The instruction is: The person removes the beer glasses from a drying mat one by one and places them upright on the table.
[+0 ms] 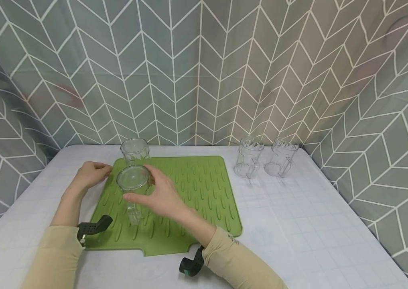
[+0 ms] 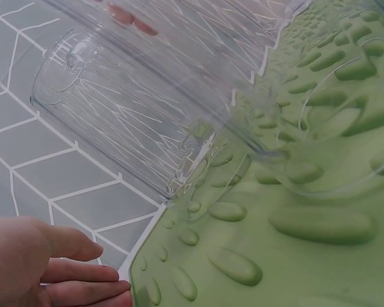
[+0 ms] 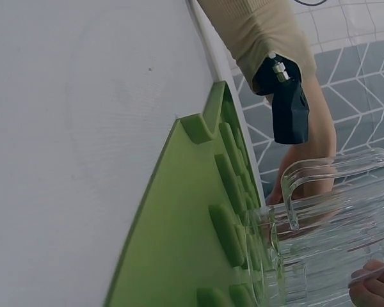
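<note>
My right hand (image 1: 162, 194) grips a clear glass mug (image 1: 132, 182) with thumb and fingers round its upper side. That mug is upside down over the left part of a green ridged mat (image 1: 204, 192), its handle facing the near side. Right behind it, a second upside-down glass mug (image 1: 134, 147) stands at the mat's back left. My left hand (image 1: 91, 174) is at the mat's left edge, fingertips touching the rim in the left wrist view. In the right wrist view, fingers (image 3: 374, 288) show beside the gripped mug (image 3: 333, 220), close over the ridges.
Two upright glass mugs (image 1: 248, 156) stand on the white-covered table (image 1: 297, 228) right of the mat, near the back. A grey curtain (image 1: 189, 72) with white chevron lines rises behind and at both sides. Black wrist cameras (image 1: 93, 228) sit on both wrists.
</note>
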`<action>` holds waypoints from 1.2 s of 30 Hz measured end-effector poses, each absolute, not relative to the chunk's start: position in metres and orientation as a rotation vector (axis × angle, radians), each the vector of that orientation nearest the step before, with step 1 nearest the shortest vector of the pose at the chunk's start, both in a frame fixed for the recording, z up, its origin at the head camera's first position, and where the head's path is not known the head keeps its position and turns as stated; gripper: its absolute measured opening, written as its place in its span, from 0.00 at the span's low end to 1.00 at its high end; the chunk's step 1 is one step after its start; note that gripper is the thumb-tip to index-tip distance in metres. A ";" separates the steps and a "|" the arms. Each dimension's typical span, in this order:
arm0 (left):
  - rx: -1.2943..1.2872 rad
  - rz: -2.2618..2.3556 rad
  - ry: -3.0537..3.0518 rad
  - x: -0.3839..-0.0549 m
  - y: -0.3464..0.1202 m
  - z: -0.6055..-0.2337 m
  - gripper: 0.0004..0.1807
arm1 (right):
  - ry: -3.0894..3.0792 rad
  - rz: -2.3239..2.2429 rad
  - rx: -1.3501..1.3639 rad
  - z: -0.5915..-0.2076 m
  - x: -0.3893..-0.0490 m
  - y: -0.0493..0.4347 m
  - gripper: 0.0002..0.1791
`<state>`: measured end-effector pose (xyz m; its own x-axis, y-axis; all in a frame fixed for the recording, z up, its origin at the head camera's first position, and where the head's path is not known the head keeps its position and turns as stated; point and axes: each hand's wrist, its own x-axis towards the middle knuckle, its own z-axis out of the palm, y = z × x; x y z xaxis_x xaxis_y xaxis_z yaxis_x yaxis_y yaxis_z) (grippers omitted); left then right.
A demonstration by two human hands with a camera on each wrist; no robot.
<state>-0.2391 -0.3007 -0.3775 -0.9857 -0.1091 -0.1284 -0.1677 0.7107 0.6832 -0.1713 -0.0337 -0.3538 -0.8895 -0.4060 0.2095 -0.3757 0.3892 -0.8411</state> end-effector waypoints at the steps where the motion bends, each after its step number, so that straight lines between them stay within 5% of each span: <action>1: -0.232 1.144 2.831 -0.239 -0.301 -0.378 0.36 | 2.591 -1.562 -0.739 -0.354 -0.171 -0.034 0.50; 36: -0.197 1.168 2.833 -0.236 -0.300 -0.378 0.34 | 2.548 -1.571 -0.797 -0.352 -0.166 -0.022 0.51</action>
